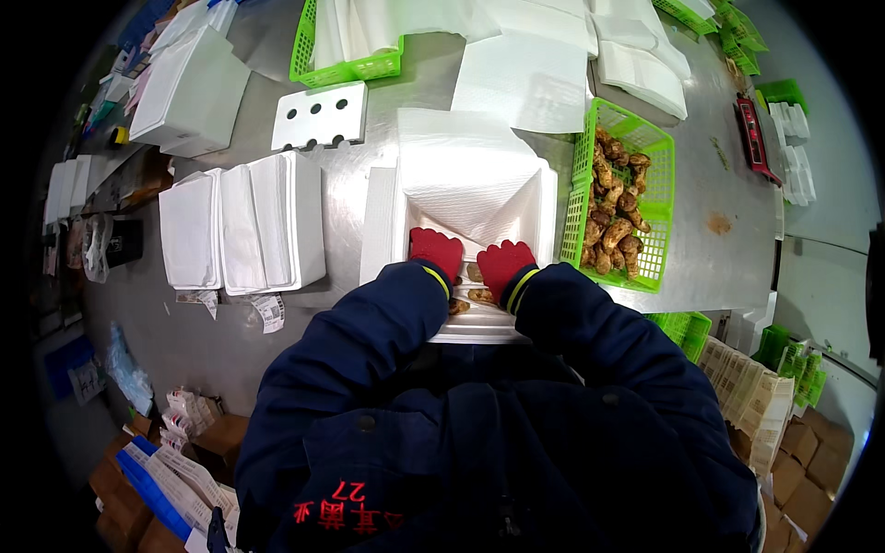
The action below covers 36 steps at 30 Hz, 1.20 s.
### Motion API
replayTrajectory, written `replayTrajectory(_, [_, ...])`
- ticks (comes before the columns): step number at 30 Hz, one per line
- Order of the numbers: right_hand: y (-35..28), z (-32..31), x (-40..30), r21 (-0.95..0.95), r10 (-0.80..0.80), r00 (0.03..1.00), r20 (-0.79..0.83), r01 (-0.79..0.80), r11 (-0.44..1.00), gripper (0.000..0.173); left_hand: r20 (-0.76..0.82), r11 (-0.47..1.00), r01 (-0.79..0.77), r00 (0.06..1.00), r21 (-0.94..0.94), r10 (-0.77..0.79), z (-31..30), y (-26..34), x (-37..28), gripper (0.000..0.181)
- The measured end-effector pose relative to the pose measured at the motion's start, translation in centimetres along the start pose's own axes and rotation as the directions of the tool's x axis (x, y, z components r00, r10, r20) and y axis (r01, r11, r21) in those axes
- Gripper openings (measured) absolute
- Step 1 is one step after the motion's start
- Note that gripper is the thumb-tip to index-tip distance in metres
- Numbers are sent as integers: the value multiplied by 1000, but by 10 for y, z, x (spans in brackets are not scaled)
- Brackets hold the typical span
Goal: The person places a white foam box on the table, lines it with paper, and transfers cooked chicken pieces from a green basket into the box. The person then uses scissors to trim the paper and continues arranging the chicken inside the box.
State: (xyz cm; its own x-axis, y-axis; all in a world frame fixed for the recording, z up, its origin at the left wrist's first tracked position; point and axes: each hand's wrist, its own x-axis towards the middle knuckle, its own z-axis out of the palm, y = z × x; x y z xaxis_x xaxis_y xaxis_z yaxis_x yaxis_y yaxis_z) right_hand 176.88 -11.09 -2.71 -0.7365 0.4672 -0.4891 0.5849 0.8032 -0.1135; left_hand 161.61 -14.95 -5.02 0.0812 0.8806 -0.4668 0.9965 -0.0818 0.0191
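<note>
A white foam box [546,207] stands at the table's near edge, lined with white textured paper [470,166] that rises above its far wall. Both my hands, in red gloves, reach into it. My left hand [435,250] is at the box's left side and my right hand [506,266] at its right; the fingers look bent, and what they hold, if anything, is hidden. Between and below them, brown mushrooms [480,296] lie in the box near its close wall. To the right, a green plastic basket [660,200] holds many brown mushrooms [617,235].
Foam boxes with paper sheets [273,221] stand at left, before a large foam box [190,90]. A foam panel with holes [318,114] lies beyond. Paper sheets [522,76] and a green basket of paper [366,67] are at the far side. A red scale [755,142] stands far right.
</note>
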Motion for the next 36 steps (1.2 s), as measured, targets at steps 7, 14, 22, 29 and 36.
replayTrajectory(7, [0,-5,2,20,6,999,50,-7,1000,23,69,946,-10,998,323,-13,2,-6,3,20])
replayTrajectory(14, [-1,-9,-1,22,38,995,-88,-36,999,38,-119,984,-176,977,25,178,-22,-23,-17,14])
replayTrajectory(22, [6,-12,12,106,108,957,-268,-82,991,48,-27,978,-197,980,-74,195,3,-13,-12,17])
replayTrajectory(29, [-3,12,-2,73,78,980,-183,-66,995,25,79,968,-202,973,-149,215,-9,-10,-11,16])
replayTrajectory(36, [-5,14,-3,76,-46,994,-98,54,996,15,136,980,-191,971,-56,197,10,-17,-16,18])
